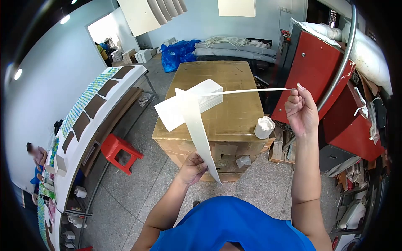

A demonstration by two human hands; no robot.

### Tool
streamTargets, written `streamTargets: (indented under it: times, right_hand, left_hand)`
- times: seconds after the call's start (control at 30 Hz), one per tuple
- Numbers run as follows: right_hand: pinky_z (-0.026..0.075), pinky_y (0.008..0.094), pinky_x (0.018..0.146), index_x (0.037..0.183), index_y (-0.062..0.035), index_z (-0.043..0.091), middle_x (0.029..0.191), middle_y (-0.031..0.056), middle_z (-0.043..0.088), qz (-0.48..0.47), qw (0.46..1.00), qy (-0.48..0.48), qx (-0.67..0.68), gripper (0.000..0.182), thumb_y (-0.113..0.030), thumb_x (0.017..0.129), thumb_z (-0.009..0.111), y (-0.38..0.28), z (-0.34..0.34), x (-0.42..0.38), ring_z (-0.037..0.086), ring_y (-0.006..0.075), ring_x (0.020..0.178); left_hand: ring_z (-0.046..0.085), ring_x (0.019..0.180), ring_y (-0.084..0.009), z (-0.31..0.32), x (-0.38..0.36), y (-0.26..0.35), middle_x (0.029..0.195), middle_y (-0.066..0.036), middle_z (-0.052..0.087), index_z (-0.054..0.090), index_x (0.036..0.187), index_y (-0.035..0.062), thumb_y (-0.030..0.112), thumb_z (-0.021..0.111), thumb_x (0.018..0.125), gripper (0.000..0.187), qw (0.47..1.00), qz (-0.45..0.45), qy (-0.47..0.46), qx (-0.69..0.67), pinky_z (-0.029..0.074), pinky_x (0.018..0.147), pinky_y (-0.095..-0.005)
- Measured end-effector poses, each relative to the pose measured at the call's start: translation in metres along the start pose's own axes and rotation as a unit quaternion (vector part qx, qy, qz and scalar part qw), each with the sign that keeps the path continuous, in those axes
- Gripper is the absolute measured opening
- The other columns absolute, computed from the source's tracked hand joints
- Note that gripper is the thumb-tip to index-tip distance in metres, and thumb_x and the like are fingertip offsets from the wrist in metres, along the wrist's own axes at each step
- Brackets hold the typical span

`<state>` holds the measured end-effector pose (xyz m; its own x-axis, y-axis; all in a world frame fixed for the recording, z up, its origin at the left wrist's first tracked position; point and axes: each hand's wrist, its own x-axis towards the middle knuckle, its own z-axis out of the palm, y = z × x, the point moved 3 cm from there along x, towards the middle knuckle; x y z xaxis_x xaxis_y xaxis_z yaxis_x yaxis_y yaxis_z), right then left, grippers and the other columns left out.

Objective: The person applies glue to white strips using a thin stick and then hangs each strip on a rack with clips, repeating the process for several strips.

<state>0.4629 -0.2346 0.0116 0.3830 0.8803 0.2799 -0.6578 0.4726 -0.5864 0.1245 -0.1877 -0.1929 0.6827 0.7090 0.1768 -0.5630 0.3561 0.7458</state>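
My left hand [193, 168] grips the lower part of a long cream strip [195, 121], which slants up over a white stack of sheets [167, 112] on a large cardboard box [217, 71]. Out to the right, my right hand [302, 109] is raised, its thumb and forefinger pinched on the end of a thin white strip [255, 90]. That thin strip stretches left across the box to the stack and the cream strip. Near the box's right front corner stands a white container [264, 128] with whitish stuff at its top.
A long curved table [90, 140] with brown sheets runs along the left, a person [37, 155] at its far side. Beside it is a red stool [121, 152]. Red cabinets [312, 62] and a metal pole [345, 54] stand right. Blue bags [176, 54] lie behind the box.
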Motion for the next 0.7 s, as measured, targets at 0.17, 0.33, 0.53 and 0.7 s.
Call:
streamTargets:
  times: [0.17, 0.33, 0.53, 0.7]
  right_hand:
    - [0.052, 0.0222, 0.058, 0.095, -0.0040, 0.062, 0.084, 0.0072, 0.069, 0.010, 1.000, -0.025, 0.014, 0.012, -0.012, 0.101, 0.056, 0.002, -0.001, 0.000, 0.065, 0.0087, 0.069]
    - [0.051, 0.0220, 0.058, 0.094, -0.0045, 0.062, 0.084, 0.0068, 0.070, 0.016, 0.999, -0.027, 0.020, 0.012, -0.012, 0.101, 0.056, 0.004, -0.001, 0.000, 0.065, 0.0083, 0.069]
    - [0.051, 0.0220, 0.058, 0.095, -0.0044, 0.062, 0.084, 0.0068, 0.070, 0.019, 0.999, -0.021, 0.019, 0.012, -0.013, 0.101, 0.056, 0.008, -0.004, -0.001, 0.065, 0.0082, 0.068]
    - [0.051, 0.0223, 0.058, 0.096, -0.0040, 0.062, 0.085, 0.0069, 0.069, 0.027, 0.999, -0.011, 0.025, 0.011, -0.013, 0.101, 0.057, 0.013, -0.009, -0.002, 0.065, 0.0084, 0.069]
  left_hand:
    - [0.065, 0.089, -0.0253, -0.002, -0.001, -0.003, 0.095, -0.009, 0.068, 0.063, 0.108, 0.0107, 0.006, 0.067, 0.091, 0.019, 1.000, -0.003, 0.004, -0.006, 0.053, 0.081, -0.0403]
    - [0.065, 0.090, -0.0252, -0.003, -0.003, -0.004, 0.095, -0.009, 0.068, 0.062, 0.108, 0.0094, 0.006, 0.067, 0.091, 0.018, 1.000, -0.003, 0.003, -0.001, 0.053, 0.082, -0.0401]
    - [0.065, 0.089, -0.0249, -0.004, -0.004, -0.007, 0.094, -0.009, 0.067, 0.062, 0.106, 0.0090, 0.006, 0.067, 0.091, 0.016, 1.000, -0.011, 0.005, -0.015, 0.052, 0.081, -0.0399]
    - [0.065, 0.089, -0.0249, -0.004, -0.004, -0.008, 0.094, -0.010, 0.067, 0.061, 0.109, 0.0113, 0.005, 0.067, 0.091, 0.020, 1.000, -0.006, -0.002, -0.016, 0.052, 0.080, -0.0405]
